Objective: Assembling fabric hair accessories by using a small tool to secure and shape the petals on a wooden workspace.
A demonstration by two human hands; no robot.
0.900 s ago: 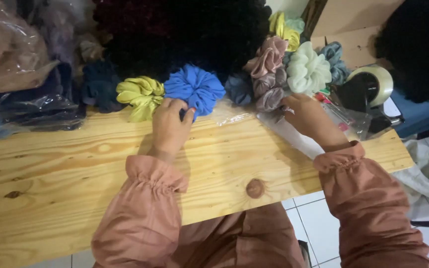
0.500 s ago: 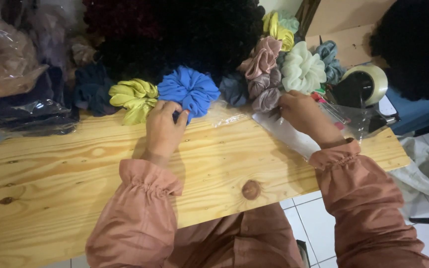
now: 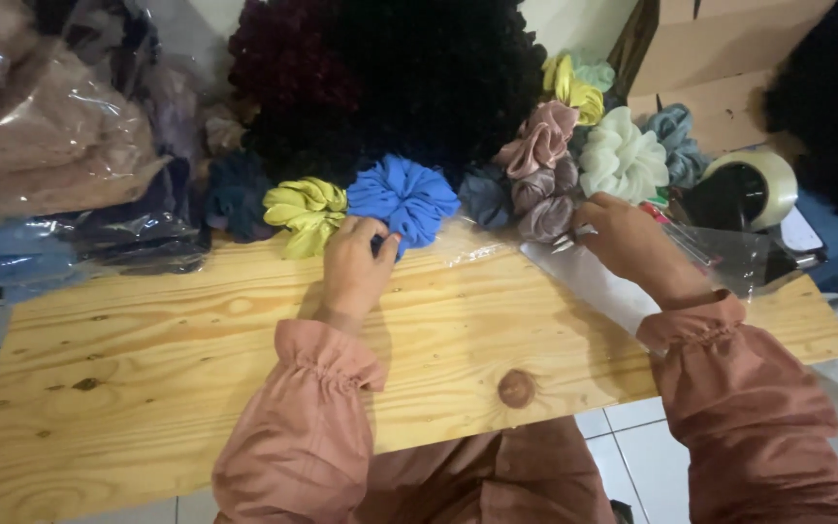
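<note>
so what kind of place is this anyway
Probably a small home workshop or packing table for handmade fabric scrunchies: piles of scrunchies, such as the blue scrunchie, along a bare wooden board, clear plastic bags of stock, and a roll of packing tape.

The left hand [image 3: 353,272] covers the near edge of the blue scrunchie [image 3: 404,199], so how its fingers [image 3: 372,233] grip is unclear. The right hand [image 3: 632,247] hides part of a clear plastic bag [image 3: 594,281]. The tabletop [image 3: 147,369] is cut off at the near left.
</note>
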